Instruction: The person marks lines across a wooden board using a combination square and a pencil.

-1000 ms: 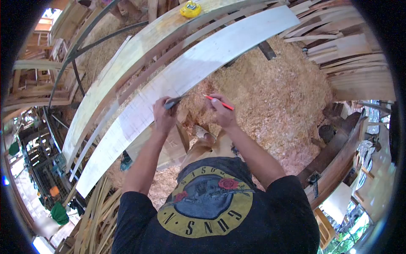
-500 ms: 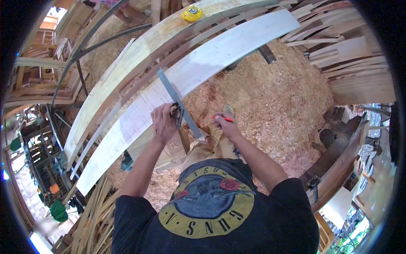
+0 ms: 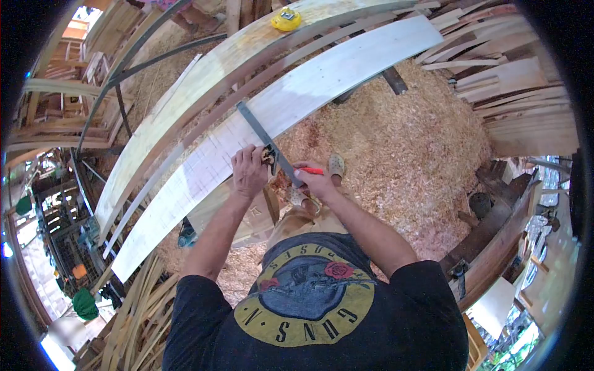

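Observation:
A long pale board [image 3: 346, 68] runs diagonally in front of me, with several thin lines across its left half. My left hand [image 3: 249, 172] is closed around the dark head of a combination square [image 3: 266, 134] at the board's near edge. The square's steel blade lies partly across the board and sticks out toward my body. My right hand [image 3: 314, 183] is closed on a red pencil [image 3: 312, 170] and meets the blade's near end, with the fingertips partly hidden. The pencil points left and is off the board.
Behind it lies a thicker curved plank [image 3: 204, 93] with a yellow tape measure [image 3: 286, 20] on top. Wood shavings [image 3: 408, 136] cover the floor. Stacked boards [image 3: 526, 105] stand at the right, thin strips [image 3: 133, 315] at lower left. Another person's legs [image 3: 185, 21] show at the top.
My right hand has moved left with the red pencil, from apart to touching the blade's near end. My left hand and the square appear shifted slightly right, along with the whole view.

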Motion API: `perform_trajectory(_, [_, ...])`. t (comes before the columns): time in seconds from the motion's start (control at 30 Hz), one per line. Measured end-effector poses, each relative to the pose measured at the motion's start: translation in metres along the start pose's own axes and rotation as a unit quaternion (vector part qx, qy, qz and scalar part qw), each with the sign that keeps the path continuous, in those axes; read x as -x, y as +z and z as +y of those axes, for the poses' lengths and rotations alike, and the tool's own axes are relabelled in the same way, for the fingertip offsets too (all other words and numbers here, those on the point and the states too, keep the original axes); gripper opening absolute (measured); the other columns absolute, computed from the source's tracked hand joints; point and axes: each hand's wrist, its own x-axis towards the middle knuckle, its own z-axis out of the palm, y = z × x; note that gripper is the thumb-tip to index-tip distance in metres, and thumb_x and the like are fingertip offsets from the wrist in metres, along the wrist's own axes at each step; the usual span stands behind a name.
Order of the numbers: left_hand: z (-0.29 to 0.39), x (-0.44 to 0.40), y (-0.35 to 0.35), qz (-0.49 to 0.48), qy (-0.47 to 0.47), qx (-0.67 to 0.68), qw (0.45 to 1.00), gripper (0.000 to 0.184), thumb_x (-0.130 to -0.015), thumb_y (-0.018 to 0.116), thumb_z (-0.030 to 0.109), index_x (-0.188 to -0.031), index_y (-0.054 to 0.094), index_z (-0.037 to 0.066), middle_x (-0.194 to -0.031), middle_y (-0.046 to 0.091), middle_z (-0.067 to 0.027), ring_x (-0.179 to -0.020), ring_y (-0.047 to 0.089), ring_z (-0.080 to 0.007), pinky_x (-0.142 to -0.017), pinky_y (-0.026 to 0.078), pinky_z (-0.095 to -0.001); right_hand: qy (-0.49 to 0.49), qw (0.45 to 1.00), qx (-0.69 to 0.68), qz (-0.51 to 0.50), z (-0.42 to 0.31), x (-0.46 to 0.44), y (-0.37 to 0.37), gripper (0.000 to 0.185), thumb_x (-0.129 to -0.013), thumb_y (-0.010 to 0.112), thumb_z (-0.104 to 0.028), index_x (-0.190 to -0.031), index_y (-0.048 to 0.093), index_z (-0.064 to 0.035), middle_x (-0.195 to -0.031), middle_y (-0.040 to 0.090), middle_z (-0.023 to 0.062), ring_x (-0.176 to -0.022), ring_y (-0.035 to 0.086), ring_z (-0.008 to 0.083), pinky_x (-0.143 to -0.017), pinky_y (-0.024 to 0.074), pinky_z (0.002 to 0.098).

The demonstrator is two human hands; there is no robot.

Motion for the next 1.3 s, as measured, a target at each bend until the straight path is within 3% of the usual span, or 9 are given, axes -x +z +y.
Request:
perform_trajectory(0.23, [-0.003, -0.009, -0.015, -0.042, 0.006, 0.019, 0.999, 0.061, -0.076, 0.083, 0.016, -0.134, 0.065, 0.010, -0.121, 0.062, -0.0116, -0.109, 0.060, -0.0342, -0.092, 0.048, -0.0494, -0.038, 0.999, -0.011, -0.029, 0.000, -0.003, 0.004, 0.032, -0.101, 0.067, -0.007, -0.133, 0.068, -0.0011, -0.091, 0.072, 0.0074, -0.072, 0.068, 0.0161, -0.061, 0.0547, 0.0310])
perform_trajectory(0.63, [-0.002, -0.016, -0.026, -0.046, 0.019, 0.052, 0.997, 0.057, -0.076, 0.084, 0.015, -0.130, 0.068, 0.005, -0.115, 0.064, -0.0122, -0.105, 0.063, -0.0332, -0.087, 0.052, -0.0456, -0.058, 0.998, 0.001, -0.010, -0.004, 0.000, 0.009, 0.029, -0.101, 0.065, -0.006, -0.129, 0.072, -0.0038, -0.090, 0.073, 0.0045, -0.075, 0.068, 0.0143, -0.064, 0.0559, 0.0299])
perform_trajectory(0.73, [-0.001, -0.018, -0.027, -0.047, 0.024, 0.058, 0.997, 0.056, -0.076, 0.084, 0.013, -0.129, 0.069, 0.005, -0.111, 0.064, -0.0120, -0.102, 0.063, -0.0330, -0.086, 0.052, -0.0457, -0.092, 0.995, 0.025, -0.005, 0.002, -0.007, 0.008, 0.028, -0.102, 0.066, -0.011, -0.127, 0.074, -0.0042, -0.096, 0.076, 0.0048, -0.080, 0.071, 0.0163, -0.072, 0.0590, 0.0319])
perform_trajectory(0.83, [-0.002, -0.020, -0.029, -0.068, 0.020, 0.055, 0.996, 0.054, -0.076, 0.084, 0.013, -0.127, 0.069, 0.004, -0.106, 0.063, -0.0112, -0.098, 0.062, -0.0326, -0.084, 0.052, -0.0458, -0.240, 0.945, 0.200, 0.099, -0.008, -0.006, 0.007, 0.028, -0.102, 0.067, -0.016, -0.126, 0.076, -0.0039, -0.101, 0.079, 0.0068, -0.088, 0.074, 0.0183, -0.082, 0.0599, 0.0325])
perform_trajectory(0.93, [-0.001, -0.023, -0.030, -0.080, 0.011, 0.048, 0.996, 0.053, -0.075, 0.084, 0.013, -0.125, 0.069, 0.005, -0.103, 0.062, -0.0107, -0.096, 0.062, -0.0322, -0.083, 0.052, -0.0456, -0.331, 0.922, 0.175, 0.096, -0.039, -0.005, 0.013, 0.028, -0.107, 0.064, -0.018, -0.126, 0.075, -0.0005, -0.106, 0.075, 0.0055, -0.094, 0.069, 0.0123, -0.084, 0.0567, 0.0285])
perform_trajectory(1.03, [0.001, -0.025, -0.035, -0.079, 0.018, 0.036, 0.996, 0.054, -0.074, 0.084, 0.014, -0.125, 0.069, 0.005, -0.102, 0.063, -0.0104, -0.095, 0.063, -0.0316, -0.082, 0.052, -0.0451, -0.357, 0.897, 0.247, 0.089, -0.077, -0.007, 0.024, 0.028, -0.108, 0.063, -0.019, -0.126, 0.074, 0.0006, -0.110, 0.075, 0.0057, -0.098, 0.068, 0.0125, -0.086, 0.0558, 0.0295])
perform_trajectory(1.13, [-0.001, -0.025, -0.035, -0.062, 0.039, 0.012, 0.997, 0.057, -0.074, 0.086, 0.018, -0.126, 0.069, 0.005, -0.101, 0.064, -0.0097, -0.095, 0.064, -0.0306, -0.080, 0.053, -0.0447, -0.329, 0.918, 0.210, 0.070, -0.099, -0.030, 0.039, 0.028, -0.103, 0.067, -0.022, -0.125, 0.076, -0.0049, -0.108, 0.078, 0.0141, -0.099, 0.073, 0.0203, -0.087, 0.0574, 0.0366])
perform_trajectory(1.23, [-0.005, -0.023, -0.031, -0.065, 0.029, 0.037, 0.997, 0.059, -0.072, 0.085, 0.014, -0.128, 0.070, 0.005, -0.102, 0.064, -0.0108, -0.094, 0.064, -0.0329, -0.079, 0.055, -0.0461, -0.371, 0.895, 0.244, 0.035, -0.112, -0.059, 0.058, 0.028, -0.106, 0.066, -0.018, -0.129, 0.074, -0.0040, -0.107, 0.075, 0.0115, -0.098, 0.071, 0.0188, -0.087, 0.0559, 0.0319])
perform_trajectory(1.3, [-0.008, -0.023, -0.029, -0.068, 0.029, 0.038, 0.997, 0.059, -0.072, 0.084, 0.014, -0.129, 0.070, 0.005, -0.100, 0.063, -0.0107, -0.093, 0.064, -0.0319, -0.078, 0.055, -0.0452, -0.400, 0.863, 0.302, 0.059, -0.122, -0.072, 0.070, 0.028, -0.101, 0.070, -0.019, -0.126, 0.076, -0.0087, -0.103, 0.076, 0.0145, -0.091, 0.071, 0.0269, -0.082, 0.0572, 0.0383])
